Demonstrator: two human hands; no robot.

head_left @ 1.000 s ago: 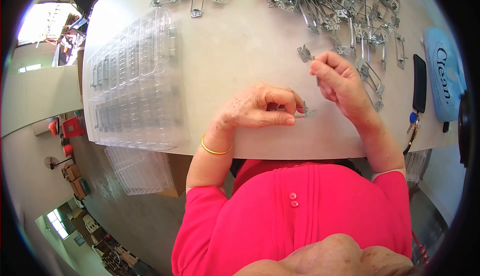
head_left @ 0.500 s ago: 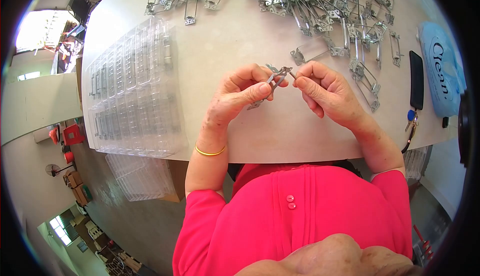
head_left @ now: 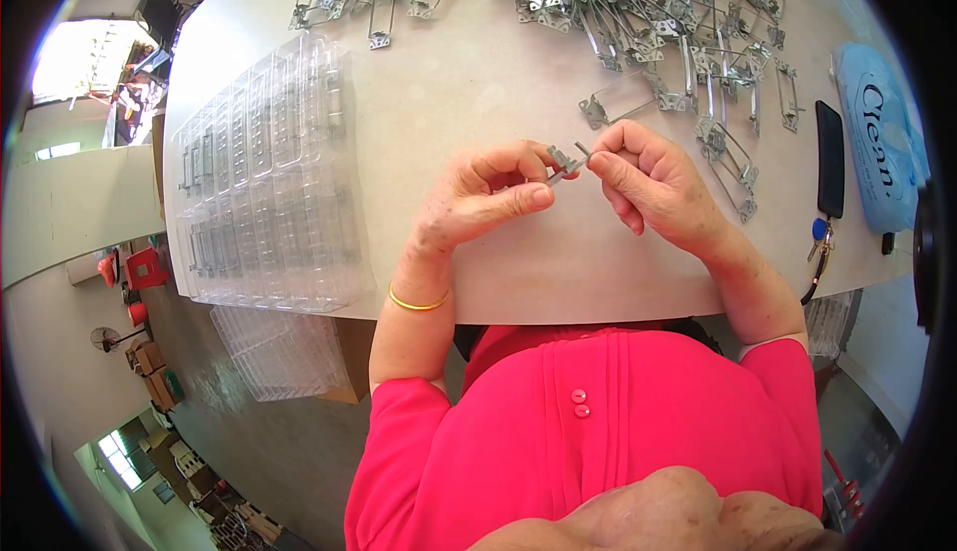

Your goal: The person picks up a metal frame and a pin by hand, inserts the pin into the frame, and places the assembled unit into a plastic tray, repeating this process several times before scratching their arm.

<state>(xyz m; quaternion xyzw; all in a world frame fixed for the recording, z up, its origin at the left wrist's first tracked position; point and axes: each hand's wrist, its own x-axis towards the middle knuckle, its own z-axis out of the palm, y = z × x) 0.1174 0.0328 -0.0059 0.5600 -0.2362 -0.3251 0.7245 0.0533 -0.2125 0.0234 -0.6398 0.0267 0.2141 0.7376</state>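
Note:
A small grey metal bracket [head_left: 562, 159] is pinched between the fingers and thumb of my left hand [head_left: 488, 192], its end poking out past the fingertips. My right hand [head_left: 653, 184], thumb against index finger, grips a thin metal pin [head_left: 583, 150] that points up and left, close beside the bracket. Much of both parts is hidden by my fingers. Just beyond my hands lies a loose wire-and-plate bracket [head_left: 595, 110] on the pale table [head_left: 439, 102].
A heap of metal brackets [head_left: 638, 22] covers the far side. Clear plastic trays [head_left: 269, 177], with metal parts in their slots, lie at left. At right are a black case [head_left: 830, 157], keys [head_left: 821, 232] and a blue packet [head_left: 879, 142].
The bracket in my left hand has turned, so the long part that hung below my fingers no longer shows. My right hand has stayed almost still.

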